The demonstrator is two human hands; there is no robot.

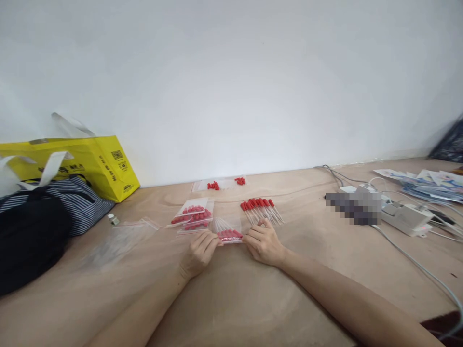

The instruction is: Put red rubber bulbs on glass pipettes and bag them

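Observation:
Between my two hands lies a small clear zip bag (229, 227) holding several red-tipped white sticks, its near edge pinched at both corners. My left hand (202, 249) grips the left corner with fingers closed. At the right corner, my right hand (263, 242) is closed on the same bag. A row of loose red-tipped sticks (261, 209) lies just beyond my right hand. Filled bags of red-tipped sticks (195, 215) are stacked beyond my left hand. Farther back, a flat clear bag (227, 184) has small red pieces (213, 185) at it.
Clear empty bags (121, 241) and a small bottle (113, 219) lie left on the wooden table (231, 294). A yellow bag (104, 166), striped bag (87, 205) and black item (32, 236) stand far left. A power strip (407, 217), cables and printed sheets (427, 180) are right.

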